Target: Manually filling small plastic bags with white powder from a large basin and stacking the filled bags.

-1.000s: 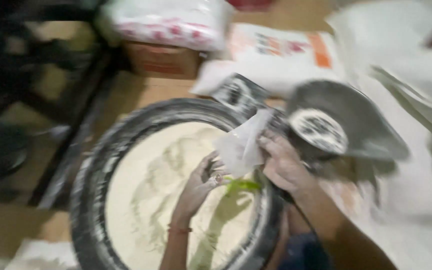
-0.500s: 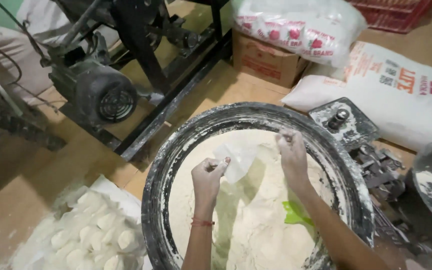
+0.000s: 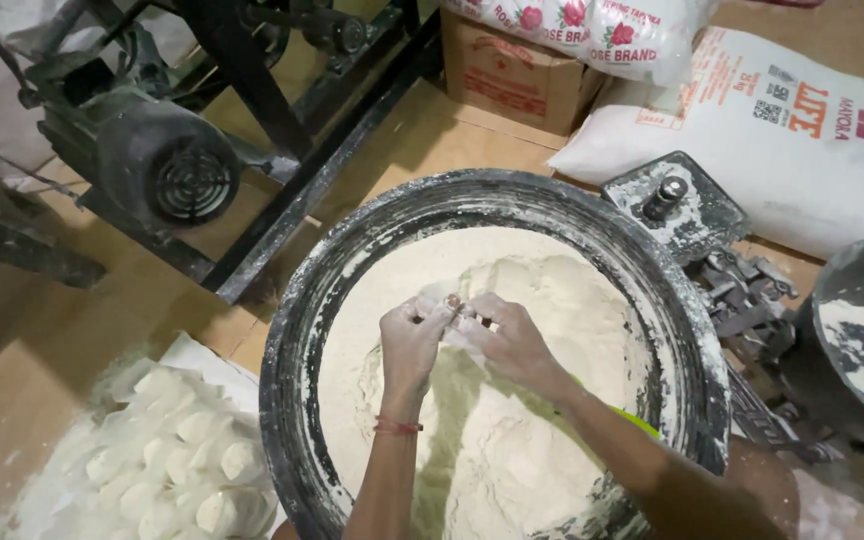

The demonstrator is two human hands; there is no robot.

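Both hands meet over the flour.
The left hand [image 3: 412,340] and right hand [image 3: 507,340] pinch one dough piece [image 3: 459,318] together, above the floury drum [image 3: 352,260].

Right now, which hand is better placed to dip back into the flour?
Probably the right hand: it hangs over the middle of the flour in the big drum. The left hand pinches the small pale piece with it, nearer the rim.
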